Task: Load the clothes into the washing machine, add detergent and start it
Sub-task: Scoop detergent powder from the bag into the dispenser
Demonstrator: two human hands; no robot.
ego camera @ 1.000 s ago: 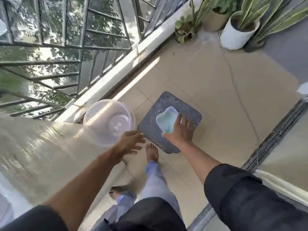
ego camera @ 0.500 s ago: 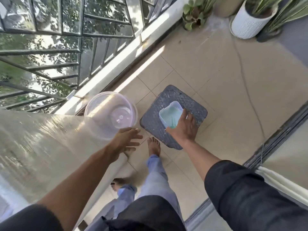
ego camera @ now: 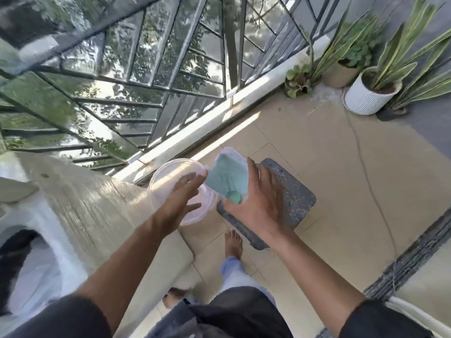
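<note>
My right hand [ego camera: 260,201] holds a tub of blue-green detergent powder [ego camera: 228,174], lifted and tilted to the left, with a green scoop [ego camera: 233,196] inside it. My left hand [ego camera: 180,201] lies with straight fingers against a clear round plastic lid [ego camera: 166,175] that sits at the right end of the washing machine's top. The washing machine [ego camera: 80,215] is wrapped in shiny plastic. Its round opening [ego camera: 22,267] at lower left shows dark clothes inside.
A grey speckled slab [ego camera: 296,198] lies on the tiled floor under my right hand. A metal window grille [ego camera: 146,76] runs behind the machine. Potted plants, one in a white pot [ego camera: 366,98], stand at the far right. My bare feet are below.
My right hand has lifted the detergent tub off the grey slab and brought it left, up to the clear lid. My left hand has moved onto the lid. The view has swung left, showing the machine's opening.
</note>
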